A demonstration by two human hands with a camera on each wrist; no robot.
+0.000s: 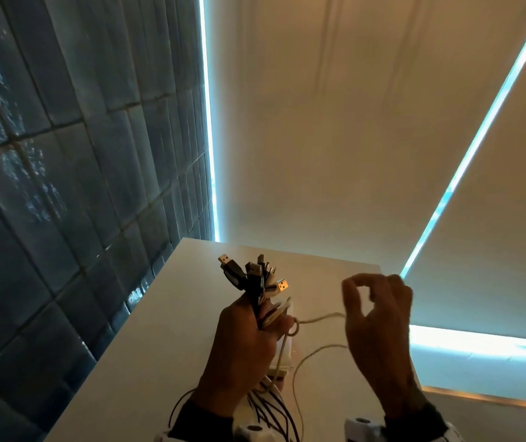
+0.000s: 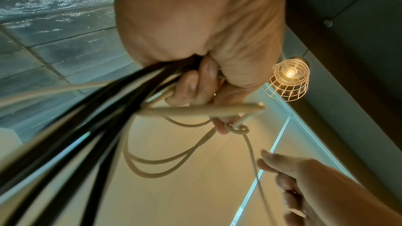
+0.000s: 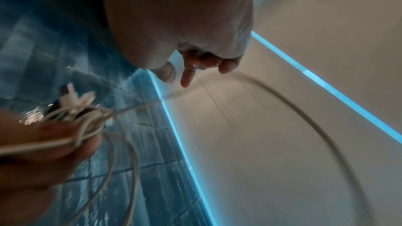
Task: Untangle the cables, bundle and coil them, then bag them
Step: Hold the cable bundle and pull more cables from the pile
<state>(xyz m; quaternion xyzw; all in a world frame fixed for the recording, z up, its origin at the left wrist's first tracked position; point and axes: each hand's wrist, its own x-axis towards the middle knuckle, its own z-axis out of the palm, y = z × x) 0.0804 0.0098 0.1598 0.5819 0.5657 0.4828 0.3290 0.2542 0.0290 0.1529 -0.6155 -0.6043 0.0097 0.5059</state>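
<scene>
My left hand point(image 1: 245, 339) grips a bunch of black and white cables point(image 1: 255, 279) upright above the table, USB plugs fanned out on top. Their long ends point(image 1: 271, 409) hang below the fist. In the left wrist view my left hand's fingers point(image 2: 195, 82) wrap round the dark cables point(image 2: 108, 100). A thin white cable point(image 1: 319, 318) makes a small loop point(image 2: 239, 129) beside that fist and runs across to my right hand point(image 1: 379, 314). That hand is raised to the right, fingers curled round the white cable point(image 3: 304, 109), which arcs away blurred.
The white table point(image 1: 191, 314) stands against a dark tiled wall point(image 1: 64, 186) on the left, with pale roller blinds point(image 1: 350, 122) behind it. A flat white thing point(image 1: 282, 368) lies on the table under my left hand. A wire-cage lamp point(image 2: 287, 78) hangs overhead.
</scene>
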